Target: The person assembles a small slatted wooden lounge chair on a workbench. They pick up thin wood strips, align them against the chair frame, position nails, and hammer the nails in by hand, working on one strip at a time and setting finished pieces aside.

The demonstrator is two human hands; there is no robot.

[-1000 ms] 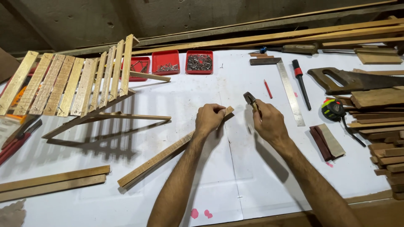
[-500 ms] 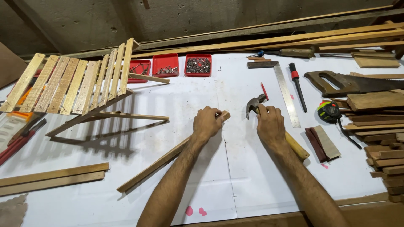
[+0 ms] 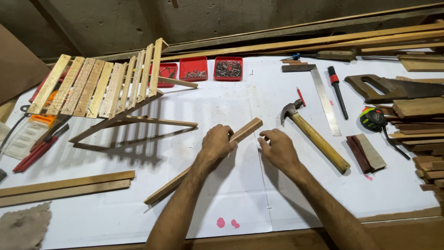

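My left hand [image 3: 217, 142] presses down on a long wooden strip [image 3: 247, 129] that lies diagonally on the white table [image 3: 231, 99]. My right hand [image 3: 279, 149] rests just right of the strip's upper end, fingers curled, holding nothing. A hammer [image 3: 315, 136] with a wooden handle lies on the table to the right of that hand, head pointing away. A slatted wooden frame [image 3: 104, 88] stands tilted at the back left.
Three red trays [image 3: 194, 68] with nails sit at the back. A steel square [image 3: 321, 95], a red pencil [image 3: 301, 96], a brush [image 3: 337, 90], a handsaw [image 3: 393, 87], a tape measure [image 3: 373, 118] and stacked wood [image 3: 423, 134] lie right. Two strips [image 3: 64, 185] lie left.
My right hand held the hammer near the strip's end; now it has laid the hammer down on the table to the right and moved back to the strip.
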